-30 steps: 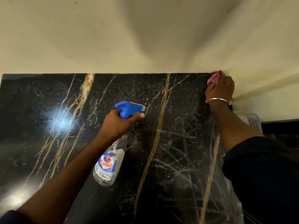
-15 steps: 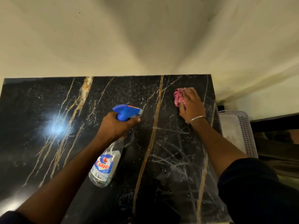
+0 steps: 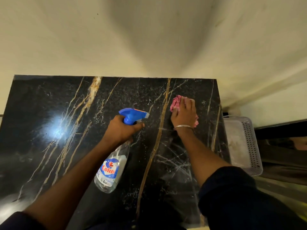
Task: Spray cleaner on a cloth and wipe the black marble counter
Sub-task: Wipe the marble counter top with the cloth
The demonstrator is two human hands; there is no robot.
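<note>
The black marble counter with gold and white veins fills the lower frame. My left hand grips the neck of a clear spray bottle with a blue trigger head and a Colin label, held above the counter's middle with the nozzle pointing right. My right hand lies flat on a pink cloth, pressing it onto the counter's right part near the back. A thin bangle sits on that wrist. Most of the cloth is hidden under the palm.
A cream wall rises behind the counter and turns a corner on the right. A white perforated plastic basket stands just past the counter's right edge. A bright light reflection glares on the left part of the marble.
My right hand has slid the pink cloth from the counter's far right back corner leftward and toward me across the marble. My left hand with the bottle has stayed almost still.
</note>
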